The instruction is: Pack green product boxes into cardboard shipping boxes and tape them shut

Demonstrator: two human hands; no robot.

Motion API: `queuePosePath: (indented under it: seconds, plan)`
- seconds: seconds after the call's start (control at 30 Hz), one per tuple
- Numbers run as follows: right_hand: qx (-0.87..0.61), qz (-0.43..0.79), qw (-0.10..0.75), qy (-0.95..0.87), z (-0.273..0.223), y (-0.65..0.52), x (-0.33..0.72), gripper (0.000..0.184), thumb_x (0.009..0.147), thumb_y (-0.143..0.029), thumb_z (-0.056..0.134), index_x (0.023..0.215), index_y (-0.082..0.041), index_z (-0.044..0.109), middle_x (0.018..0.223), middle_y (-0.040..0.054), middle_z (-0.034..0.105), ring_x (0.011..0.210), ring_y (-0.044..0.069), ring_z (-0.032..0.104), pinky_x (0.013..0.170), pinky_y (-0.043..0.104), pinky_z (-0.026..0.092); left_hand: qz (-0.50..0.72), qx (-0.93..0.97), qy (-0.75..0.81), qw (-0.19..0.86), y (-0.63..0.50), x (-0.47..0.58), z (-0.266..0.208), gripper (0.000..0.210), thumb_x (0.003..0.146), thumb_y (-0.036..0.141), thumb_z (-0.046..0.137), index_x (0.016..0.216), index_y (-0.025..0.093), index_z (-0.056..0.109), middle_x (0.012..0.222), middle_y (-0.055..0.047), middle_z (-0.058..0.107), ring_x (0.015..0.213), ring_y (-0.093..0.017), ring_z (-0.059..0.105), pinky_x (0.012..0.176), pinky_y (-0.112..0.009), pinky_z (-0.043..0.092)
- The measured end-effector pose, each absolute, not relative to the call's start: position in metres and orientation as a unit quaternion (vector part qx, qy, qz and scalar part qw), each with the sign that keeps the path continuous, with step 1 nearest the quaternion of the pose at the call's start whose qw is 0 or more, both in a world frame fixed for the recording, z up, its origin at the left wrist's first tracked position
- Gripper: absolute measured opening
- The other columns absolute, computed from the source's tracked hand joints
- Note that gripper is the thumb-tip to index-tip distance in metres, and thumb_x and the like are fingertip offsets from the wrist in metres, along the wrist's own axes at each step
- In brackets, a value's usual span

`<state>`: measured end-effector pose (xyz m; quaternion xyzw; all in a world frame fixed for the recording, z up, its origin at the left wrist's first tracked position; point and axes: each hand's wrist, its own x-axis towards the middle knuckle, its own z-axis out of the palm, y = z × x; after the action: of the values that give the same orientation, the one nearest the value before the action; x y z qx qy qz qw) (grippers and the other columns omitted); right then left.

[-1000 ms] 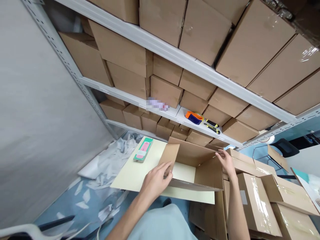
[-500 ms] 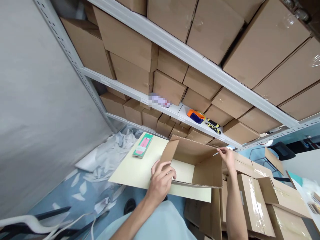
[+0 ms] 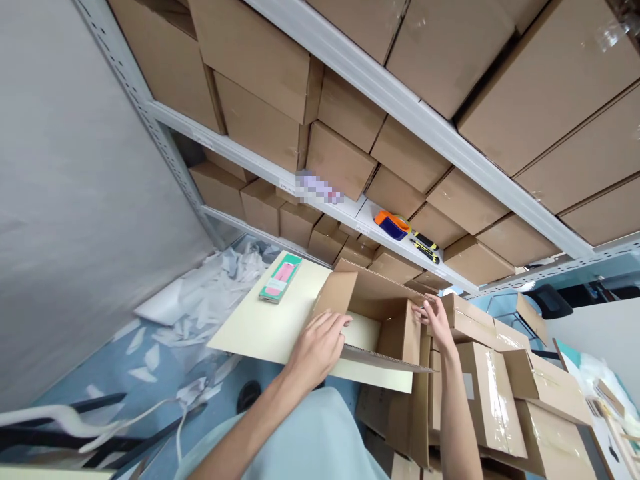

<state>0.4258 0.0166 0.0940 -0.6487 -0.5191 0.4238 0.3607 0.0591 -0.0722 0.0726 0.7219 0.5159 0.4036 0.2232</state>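
Observation:
An open cardboard box [image 3: 367, 357] rests on a pale yellow board in front of me, its far wall upright and the board visible through its inside. My left hand [image 3: 320, 340] is closed over the near left corner, fingers bent against the left flap [image 3: 337, 293]. My right hand [image 3: 434, 319] is at the box's right end, its fingers apart, with fingertips against the right flap [image 3: 412, 333], which is tilted inward. On the board to the left lies a flat green package [image 3: 281, 279] with something pink in it.
The pale yellow board [image 3: 265, 327] carries the box. Shelves packed with cartons [image 3: 260, 120] rise ahead. An orange-and-blue tape dispenser [image 3: 393, 225] and yellow-black cutters [image 3: 425, 251] lie on a shelf edge. Taped cartons [image 3: 493, 393] are stacked right; crumpled white sheets [image 3: 215, 287] cover floor at left.
The right flap has swung inward, and my right hand has moved from the far right corner onto it. My left hand's fingers have flattened over the left side. The view has shifted slightly.

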Motion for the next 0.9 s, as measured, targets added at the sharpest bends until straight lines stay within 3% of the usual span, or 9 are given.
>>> queuePosePath:
  seconds: [0.13,0.27,0.4,0.5,0.6,0.67,0.77,0.83,0.9]
  plan:
    - [-0.646,0.453,0.33,-0.518,0.102,0.024,0.435,0.07,0.095,-0.084,0.064,0.139,-0.03,0.059,0.128,0.0107,0.073,0.118,0.036,0.082,0.091,0.049,0.072,0.371,0.72,0.498,0.309,-0.069,0.053,0.078,0.032,0.108,0.033,0.048,0.127,0.026,0.073,0.111,-0.004,0.085,0.108,-0.025,0.081,0.129,-0.051,0.047]
    - [-0.646,0.453,0.32,-0.524,0.109,0.03,0.436,0.078,0.1,-0.082,0.057,0.16,-0.033,0.051,0.142,0.0108,0.071,0.116,0.034,0.083,0.097,0.053,0.07,0.316,0.676,0.492,0.449,-0.056,0.028,0.082,0.055,0.094,0.061,0.072,0.139,0.03,0.072,0.139,-0.009,0.081,0.129,-0.032,0.077,0.116,-0.046,0.059]
    - [-0.643,0.464,0.342,-0.504,0.096,0.026,0.44,0.093,0.1,-0.09,0.044,0.173,-0.033,0.037,0.156,0.0151,0.063,0.123,0.033,0.081,0.102,0.053,0.068,0.279,0.61,0.411,0.618,-0.04,-0.006,0.071,0.071,0.084,0.07,0.079,0.143,0.03,0.07,0.158,-0.014,0.069,0.148,-0.036,0.065,0.117,-0.049,0.059]
    - [-0.639,0.488,0.34,-0.488,0.081,0.025,0.444,0.099,0.096,-0.1,0.024,0.165,-0.032,0.048,0.16,0.0169,0.057,0.126,0.035,0.079,0.099,0.053,0.068,0.259,0.605,0.394,0.641,-0.037,-0.015,0.056,0.084,0.072,0.067,0.092,0.145,0.032,0.07,0.163,-0.015,0.065,0.153,-0.038,0.06,0.122,-0.054,0.054]
    - [-0.641,0.509,0.32,-0.478,0.072,0.031,0.45,0.1,0.094,-0.102,0.021,0.149,-0.028,0.059,0.15,0.0171,0.061,0.122,0.035,0.08,0.092,0.051,0.07,0.262,0.586,0.416,0.644,-0.038,-0.006,0.04,0.082,0.07,0.071,0.092,0.137,0.029,0.071,0.16,-0.017,0.067,0.152,-0.038,0.061,0.124,-0.055,0.052]
    - [-0.637,0.524,0.303,-0.478,0.074,0.037,0.457,0.096,0.096,-0.1,0.027,0.142,-0.024,0.062,0.139,0.0177,0.066,0.118,0.035,0.081,0.089,0.05,0.069,0.28,0.552,0.442,0.649,-0.036,0.002,0.03,0.087,0.068,0.075,0.091,0.136,0.027,0.068,0.156,-0.019,0.07,0.148,-0.039,0.065,0.12,-0.055,0.057]
    - [-0.62,0.53,0.277,-0.507,0.083,0.042,0.476,0.085,0.096,-0.092,0.047,0.137,-0.02,0.068,0.13,0.0175,0.071,0.116,0.034,0.078,0.091,0.048,0.067,0.322,0.526,0.526,0.586,-0.032,0.013,0.019,0.109,0.067,0.079,0.088,0.155,0.026,0.052,0.148,-0.019,0.074,0.142,-0.04,0.068,0.12,-0.058,0.055]
    - [-0.616,0.506,0.244,-0.553,0.086,0.039,0.489,0.077,0.089,-0.081,0.071,0.141,-0.024,0.07,0.142,0.0155,0.07,0.122,0.032,0.072,0.101,0.047,0.063,0.339,0.534,0.604,0.485,-0.029,0.02,0.016,0.121,0.072,0.077,0.085,0.169,0.025,0.036,0.152,-0.02,0.069,0.147,-0.042,0.064,0.124,-0.062,0.048]
    - [-0.622,0.484,0.196,-0.584,0.083,0.031,0.497,0.086,0.076,-0.067,0.091,0.151,-0.031,0.067,0.157,0.0118,0.064,0.132,0.031,0.065,0.108,0.047,0.06,0.34,0.558,0.662,0.367,-0.027,0.026,0.015,0.13,0.072,0.071,0.087,0.176,0.022,0.025,0.167,-0.027,0.052,0.156,-0.048,0.052,0.127,-0.068,0.042]
